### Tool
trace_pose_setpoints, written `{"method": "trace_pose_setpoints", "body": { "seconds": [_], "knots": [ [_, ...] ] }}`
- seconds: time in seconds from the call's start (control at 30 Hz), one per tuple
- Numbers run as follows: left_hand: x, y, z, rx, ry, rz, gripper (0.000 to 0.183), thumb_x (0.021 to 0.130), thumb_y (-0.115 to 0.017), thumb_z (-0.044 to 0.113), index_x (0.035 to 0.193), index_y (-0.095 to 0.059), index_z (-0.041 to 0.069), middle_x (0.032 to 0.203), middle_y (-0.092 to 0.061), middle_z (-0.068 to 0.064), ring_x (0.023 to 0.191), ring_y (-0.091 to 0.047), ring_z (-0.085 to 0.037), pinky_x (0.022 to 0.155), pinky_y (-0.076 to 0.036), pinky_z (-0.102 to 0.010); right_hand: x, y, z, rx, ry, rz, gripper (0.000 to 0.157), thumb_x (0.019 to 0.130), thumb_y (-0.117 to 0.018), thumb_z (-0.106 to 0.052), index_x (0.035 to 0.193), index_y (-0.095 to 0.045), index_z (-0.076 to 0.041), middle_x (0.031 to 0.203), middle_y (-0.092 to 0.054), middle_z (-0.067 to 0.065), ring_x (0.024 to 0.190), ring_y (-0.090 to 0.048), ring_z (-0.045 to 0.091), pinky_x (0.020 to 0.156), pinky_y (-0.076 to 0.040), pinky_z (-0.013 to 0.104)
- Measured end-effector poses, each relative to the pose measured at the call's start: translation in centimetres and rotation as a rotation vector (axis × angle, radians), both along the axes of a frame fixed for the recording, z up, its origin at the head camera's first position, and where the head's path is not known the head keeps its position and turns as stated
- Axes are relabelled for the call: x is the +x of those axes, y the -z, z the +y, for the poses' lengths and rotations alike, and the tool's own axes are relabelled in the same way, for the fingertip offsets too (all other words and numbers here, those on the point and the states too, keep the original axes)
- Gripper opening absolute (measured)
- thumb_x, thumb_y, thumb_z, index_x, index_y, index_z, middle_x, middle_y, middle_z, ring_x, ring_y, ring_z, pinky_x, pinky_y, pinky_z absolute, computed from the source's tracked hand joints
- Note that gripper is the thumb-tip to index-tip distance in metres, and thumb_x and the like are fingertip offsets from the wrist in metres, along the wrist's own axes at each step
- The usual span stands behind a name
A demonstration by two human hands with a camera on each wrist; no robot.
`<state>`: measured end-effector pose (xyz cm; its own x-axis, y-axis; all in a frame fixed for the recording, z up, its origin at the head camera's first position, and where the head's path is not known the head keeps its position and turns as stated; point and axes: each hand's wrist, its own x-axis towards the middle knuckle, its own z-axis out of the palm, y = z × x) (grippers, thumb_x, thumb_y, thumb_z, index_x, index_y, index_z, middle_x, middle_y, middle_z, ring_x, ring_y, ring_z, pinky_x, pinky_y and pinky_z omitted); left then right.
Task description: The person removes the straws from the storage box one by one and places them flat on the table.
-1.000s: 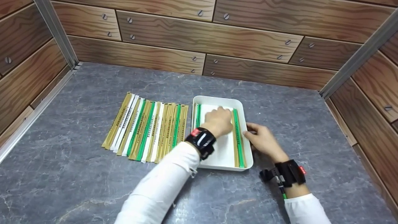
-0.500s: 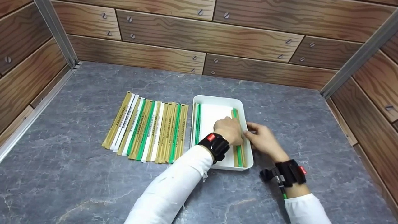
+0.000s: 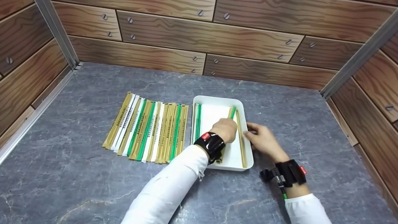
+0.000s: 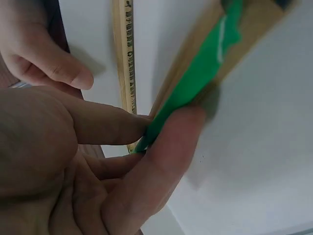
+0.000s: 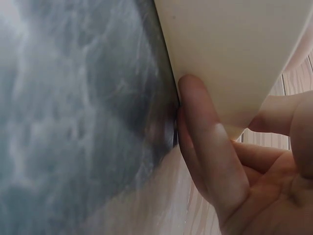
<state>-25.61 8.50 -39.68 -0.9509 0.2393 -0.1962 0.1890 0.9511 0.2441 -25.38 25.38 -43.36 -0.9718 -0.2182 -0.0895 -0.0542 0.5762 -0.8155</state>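
Inside the white tray (image 3: pixel 214 112), my left hand (image 3: pixel 224 129) pinches a green stick packet (image 4: pixel 195 78) between thumb and fingers, with a gold stick packet (image 4: pixel 252 46) lying against it. Both slant across the tray, partly covered by the hand in the head view. A single gold packet (image 3: pixel 241 143) lies along the tray's right wall. Against the left wall are green packets (image 3: pixel 198 121). My right hand (image 3: pixel 262 140) holds the tray's right side, thumb at the rim and fingers on the outer wall (image 5: pixel 220 63).
Left of the tray, many slim printed packets (image 3: pixel 149 130) in gold, white and green lie side by side on the grey marbled table (image 3: pixel 77 180). Wood-patterned panels (image 3: pixel 199 37) enclose the back and sides.
My left hand reached to the packets at the tray's right wall, took hold of a green and a gold one, and drew them leftward, tilting them. The right hand has stayed put.
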Motion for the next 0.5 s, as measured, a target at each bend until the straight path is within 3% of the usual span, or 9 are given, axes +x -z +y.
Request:
{"method": "trace_pose_setpoints", "body": {
  "seconds": [0.13, 0.3, 0.5],
  "knots": [
    [0.0, -0.3, -0.6, 0.092, -0.050, -0.025, 0.023, 0.101, -0.059, 0.011, 0.121, -0.066, 0.002, 0.116, -0.071, -0.012, 0.101, -0.071, -0.020, 0.085, -0.061, -0.034, 0.0, 0.1, -0.1, 0.011, -0.002, -0.001, 0.053, 0.103, -0.056, -0.010, 0.150, -0.045, 0.010, 0.138, -0.059, 0.031, 0.093, -0.071, 0.021, 0.063, -0.062, 0.029],
    [0.1, -1.5, -1.9, 0.166, -0.053, -0.007, 0.039, 0.099, -0.060, 0.012, 0.135, -0.052, 0.000, 0.125, -0.063, -0.016, 0.110, -0.067, -0.027, 0.093, -0.058, -0.038, -0.1, 0.0, -0.2, 0.022, 0.008, -0.014, 0.053, 0.104, -0.055, -0.012, 0.152, -0.044, 0.008, 0.136, -0.060, 0.029, 0.092, -0.071, 0.022, 0.062, -0.062, 0.030],
    [0.4, -3.6, -5.6, 0.330, -0.090, -0.015, 0.053, 0.097, -0.058, 0.001, 0.148, -0.043, 0.000, 0.134, -0.056, -0.020, 0.100, -0.066, -0.029, 0.076, -0.061, -0.035, 0.0, -0.1, -0.2, 0.027, 0.017, 0.000, 0.053, 0.104, -0.055, -0.013, 0.151, -0.045, 0.008, 0.136, -0.061, 0.029, 0.094, -0.071, 0.022, 0.063, -0.062, 0.030]
  ]
}}
